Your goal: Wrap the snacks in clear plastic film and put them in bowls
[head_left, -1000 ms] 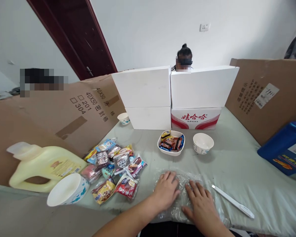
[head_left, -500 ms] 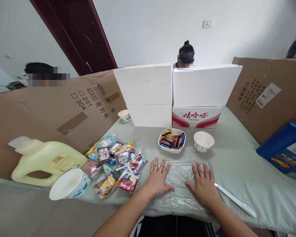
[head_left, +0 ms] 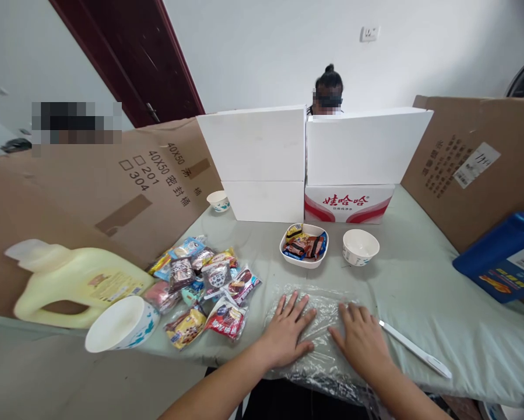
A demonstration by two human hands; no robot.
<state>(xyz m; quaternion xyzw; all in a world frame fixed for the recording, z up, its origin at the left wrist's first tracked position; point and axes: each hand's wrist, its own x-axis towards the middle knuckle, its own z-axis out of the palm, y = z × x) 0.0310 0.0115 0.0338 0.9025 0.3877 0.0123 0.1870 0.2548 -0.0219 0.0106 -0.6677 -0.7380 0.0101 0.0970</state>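
Both hands lie flat, palms down, on a sheet of clear plastic wrap (head_left: 320,329) spread at the near edge of the table. My left hand (head_left: 288,332) presses its left part with fingers spread. On the wrap's right part rests my right hand (head_left: 362,338), fingers stretched out. A white pen-like stick (head_left: 414,349) lies just right of my right hand. Farther back stand a white bowl filled with wrapped snacks (head_left: 304,245) and an empty white bowl (head_left: 360,247).
A pile of snack packets (head_left: 203,283), a tipped white cup (head_left: 120,324) and a yellow jug (head_left: 76,283) lie at left. A blue jug (head_left: 504,256) is at right. White boxes (head_left: 314,163) and cardboard walls (head_left: 113,192) enclose the table; a person sits behind the boxes.
My hands slid forward and apart over the wrap, then drew back toward me and closer together; the wrap now looks more crumpled at the near edge.
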